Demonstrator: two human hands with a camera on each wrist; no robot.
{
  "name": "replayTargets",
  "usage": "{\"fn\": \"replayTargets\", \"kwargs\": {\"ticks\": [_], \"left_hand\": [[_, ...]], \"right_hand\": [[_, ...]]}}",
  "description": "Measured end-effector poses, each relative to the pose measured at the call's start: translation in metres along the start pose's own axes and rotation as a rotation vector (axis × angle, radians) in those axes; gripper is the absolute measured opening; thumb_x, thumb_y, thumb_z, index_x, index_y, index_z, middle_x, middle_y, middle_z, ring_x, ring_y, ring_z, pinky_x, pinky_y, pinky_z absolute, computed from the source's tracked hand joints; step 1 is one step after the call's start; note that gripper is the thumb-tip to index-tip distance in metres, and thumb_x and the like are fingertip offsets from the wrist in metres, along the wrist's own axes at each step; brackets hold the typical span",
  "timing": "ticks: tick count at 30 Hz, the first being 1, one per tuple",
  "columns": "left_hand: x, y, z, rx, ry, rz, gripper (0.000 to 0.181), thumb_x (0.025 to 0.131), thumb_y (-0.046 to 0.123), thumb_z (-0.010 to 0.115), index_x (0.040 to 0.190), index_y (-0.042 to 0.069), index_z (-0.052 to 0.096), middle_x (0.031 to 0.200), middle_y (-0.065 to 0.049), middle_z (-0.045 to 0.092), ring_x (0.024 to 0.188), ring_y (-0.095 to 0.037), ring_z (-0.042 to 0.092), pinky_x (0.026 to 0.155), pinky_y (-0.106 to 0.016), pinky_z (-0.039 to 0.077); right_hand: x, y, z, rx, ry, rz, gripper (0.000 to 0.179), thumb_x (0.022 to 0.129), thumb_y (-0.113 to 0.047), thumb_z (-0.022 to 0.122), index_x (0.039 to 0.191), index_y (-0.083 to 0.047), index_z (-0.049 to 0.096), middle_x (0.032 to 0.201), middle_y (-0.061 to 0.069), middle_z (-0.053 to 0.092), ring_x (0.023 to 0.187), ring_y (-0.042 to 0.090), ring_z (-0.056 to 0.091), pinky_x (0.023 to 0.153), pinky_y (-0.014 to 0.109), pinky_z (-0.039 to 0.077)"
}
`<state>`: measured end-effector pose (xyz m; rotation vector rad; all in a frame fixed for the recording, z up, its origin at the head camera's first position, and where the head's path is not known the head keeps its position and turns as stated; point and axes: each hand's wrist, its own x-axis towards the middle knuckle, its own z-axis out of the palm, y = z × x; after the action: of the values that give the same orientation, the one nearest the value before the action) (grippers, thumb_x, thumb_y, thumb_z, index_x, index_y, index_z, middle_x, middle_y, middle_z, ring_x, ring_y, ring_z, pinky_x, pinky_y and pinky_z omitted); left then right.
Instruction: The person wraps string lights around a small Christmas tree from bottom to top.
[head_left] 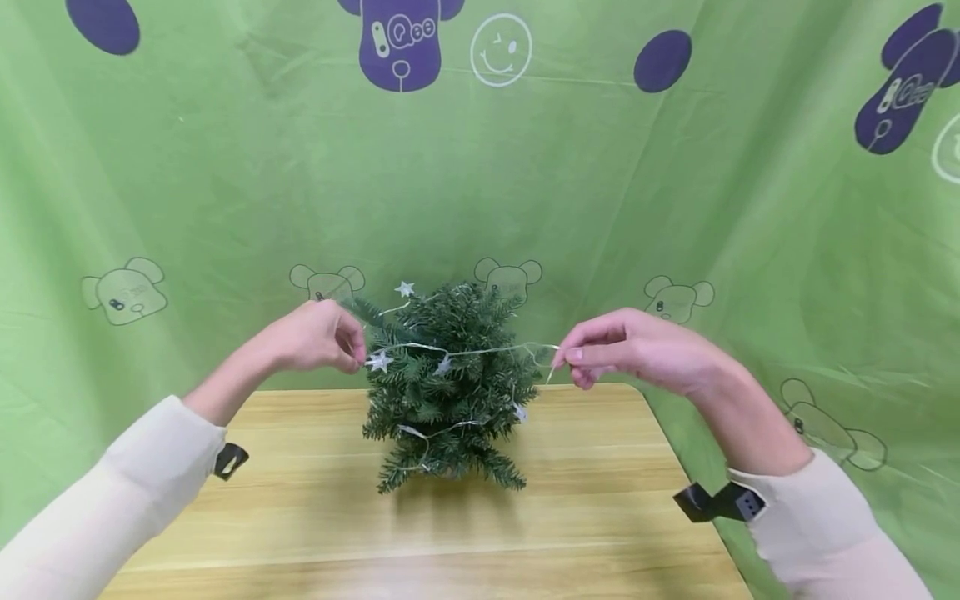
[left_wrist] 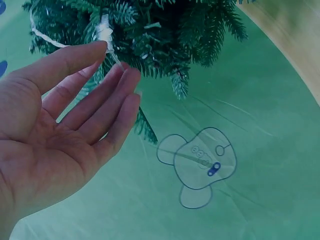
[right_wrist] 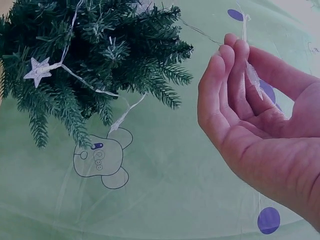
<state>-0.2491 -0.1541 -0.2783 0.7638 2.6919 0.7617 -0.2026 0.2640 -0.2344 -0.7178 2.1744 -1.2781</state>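
A small green artificial Christmas tree (head_left: 431, 396) stands on the table between my hands. A star string light (head_left: 487, 351) with pale wire crosses its front and also loops lower down among the branches. My left hand (head_left: 315, 337) pinches the string at the tree's left side, right by a clear star (head_left: 380, 362). To the right of the tree, my right hand (head_left: 637, 350) pinches the wire between thumb and fingertips. The stretch between the hands runs nearly straight. In the right wrist view, a clear star (right_wrist: 254, 80) hangs inside the curve of the right hand.
The wooden table (head_left: 300, 500) extends toward me under the tree. Behind it hangs a green cloth (head_left: 450, 183) printed with bear heads and purple figures. Another star (head_left: 405, 288) sticks up at the tree's upper left. Black straps (head_left: 720, 502) hang at both cuffs.
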Motion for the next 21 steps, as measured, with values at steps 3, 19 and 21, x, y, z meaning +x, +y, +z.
{"fn": "replayTargets", "kwargs": {"ticks": [3,19,21], "left_hand": [[-0.001,0.004,0.002,0.009,0.004,0.011,0.013,0.081,0.001,0.075,0.085,0.013,0.073,0.093,-0.002,0.076,0.089,-0.017,0.071,0.089,-0.042,0.06],[-0.007,-0.001,-0.01,0.006,-0.014,0.015,0.01,0.083,0.002,0.075,0.087,0.011,0.073,0.092,0.0,0.076,0.087,-0.015,0.071,0.092,-0.044,0.059],[-0.006,-0.001,-0.008,0.009,-0.019,0.023,0.011,0.082,0.001,0.075,0.086,0.012,0.073,0.092,-0.001,0.076,0.086,-0.014,0.07,0.09,-0.041,0.06]], "right_hand": [[0.001,-0.003,0.001,0.005,-0.016,-0.035,0.022,0.101,-0.015,0.059,0.116,-0.002,0.07,0.093,0.01,0.066,0.088,0.025,0.063,0.093,0.042,0.055],[0.002,-0.023,0.011,-0.086,-0.301,-0.262,0.027,0.098,0.002,0.054,0.116,-0.006,0.073,0.107,0.006,0.076,0.098,0.022,0.07,0.092,0.04,0.058],[0.003,-0.022,0.012,-0.081,-0.36,-0.273,0.027,0.098,0.003,0.054,0.116,-0.005,0.073,0.107,0.007,0.076,0.099,0.022,0.07,0.091,0.04,0.059]]}}
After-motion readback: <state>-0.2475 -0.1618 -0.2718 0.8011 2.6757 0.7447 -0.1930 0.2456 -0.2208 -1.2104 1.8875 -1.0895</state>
